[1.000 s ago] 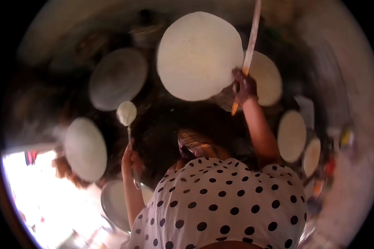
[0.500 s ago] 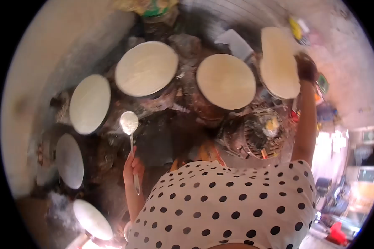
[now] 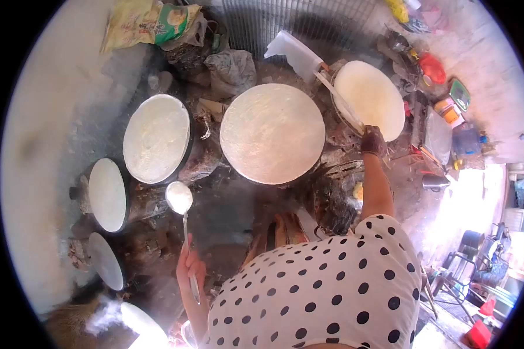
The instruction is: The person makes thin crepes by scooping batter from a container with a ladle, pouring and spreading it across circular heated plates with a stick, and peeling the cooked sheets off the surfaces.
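The left hand (image 3: pixel 190 266) clamps the ladle (image 3: pixel 186 225), the right hand (image 3: pixel 374 141) the stick (image 3: pixel 338 100), probably best slid flat along the upper-right flatbread (image 3: pixel 371 99).

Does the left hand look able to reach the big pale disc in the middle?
Probably yes: the left hand holds a ladle below the big pale disc, and nothing visible blocks the way.

Dk. sooty floor (image 3: pixel 224 210) w/ round pans (image 3: pixel 106 263) set in an arc; what props them up is too dim to tell. Pale thin sheets (image 3: pixel 272 134) cover several, incl. lg. ctr. one. Grey plastic bag (image 3: pixel 232 71) at back, base unclear.
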Demonstrator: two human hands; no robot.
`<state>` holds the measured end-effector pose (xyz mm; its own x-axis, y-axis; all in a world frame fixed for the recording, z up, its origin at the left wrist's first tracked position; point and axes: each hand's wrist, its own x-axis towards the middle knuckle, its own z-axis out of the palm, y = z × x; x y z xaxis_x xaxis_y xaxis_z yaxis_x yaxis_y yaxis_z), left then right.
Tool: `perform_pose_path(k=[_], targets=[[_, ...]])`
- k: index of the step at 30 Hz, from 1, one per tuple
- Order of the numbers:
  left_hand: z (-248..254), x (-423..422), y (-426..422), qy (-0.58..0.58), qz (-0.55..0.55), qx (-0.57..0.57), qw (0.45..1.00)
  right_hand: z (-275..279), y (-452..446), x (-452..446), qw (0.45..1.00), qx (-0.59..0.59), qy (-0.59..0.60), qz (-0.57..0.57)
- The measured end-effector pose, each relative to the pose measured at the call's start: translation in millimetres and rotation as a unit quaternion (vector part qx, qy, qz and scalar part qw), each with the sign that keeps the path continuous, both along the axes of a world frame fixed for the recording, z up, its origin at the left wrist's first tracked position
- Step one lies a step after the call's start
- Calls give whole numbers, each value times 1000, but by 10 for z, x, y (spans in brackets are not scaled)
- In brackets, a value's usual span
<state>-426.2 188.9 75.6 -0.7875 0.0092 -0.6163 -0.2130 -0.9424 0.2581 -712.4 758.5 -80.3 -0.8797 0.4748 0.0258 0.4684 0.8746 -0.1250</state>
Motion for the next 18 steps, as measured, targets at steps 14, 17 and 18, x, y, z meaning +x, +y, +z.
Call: perform_pose_path(k=[14, 17, 18], targets=[[-64, 1846, 601, 156, 250, -11, 955, -1063, -1862, 332, 818, -512, 126, 230], [-90, 2216, 584, 161, 399, 82, 899, -481, -3528, 949, 781, -317, 18, 538], [-92, 2395, 602, 168, 462, 105, 864, -352, -4052, 1128, 735, -386, -83, 551]])
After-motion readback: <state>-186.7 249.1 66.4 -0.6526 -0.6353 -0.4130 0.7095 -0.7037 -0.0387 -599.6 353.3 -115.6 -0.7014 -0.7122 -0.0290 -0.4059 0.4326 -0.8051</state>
